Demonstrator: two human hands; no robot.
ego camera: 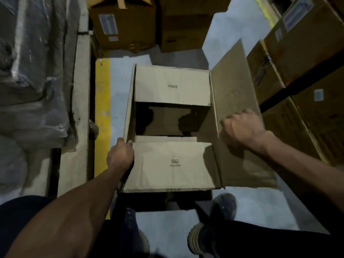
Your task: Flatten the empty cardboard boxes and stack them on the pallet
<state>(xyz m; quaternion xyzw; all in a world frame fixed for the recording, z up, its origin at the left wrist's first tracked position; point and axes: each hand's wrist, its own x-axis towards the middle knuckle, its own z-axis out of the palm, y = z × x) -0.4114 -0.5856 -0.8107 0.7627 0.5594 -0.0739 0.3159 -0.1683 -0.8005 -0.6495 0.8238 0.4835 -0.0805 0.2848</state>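
An open cardboard box (172,84) stands on the grey floor in front of me, its dark inside visible between two short flaps folded inward. My left hand (121,154) grips the box's left wall at its near corner, fingers curled over the edge. My right hand (241,127) rests with curled fingers on the long right flap (232,86), which is spread outward to the right. Whether the fingers hook the flap's edge I cannot tell. No pallet is plainly recognisable.
Two brown boxes (122,25) stand just beyond the open box. Stacked cartons (301,53) line the right side. Plastic-wrapped goods (33,71) fill the left, beside a yellow floor stripe (102,108). My shoes (223,205) are right under the box's near edge.
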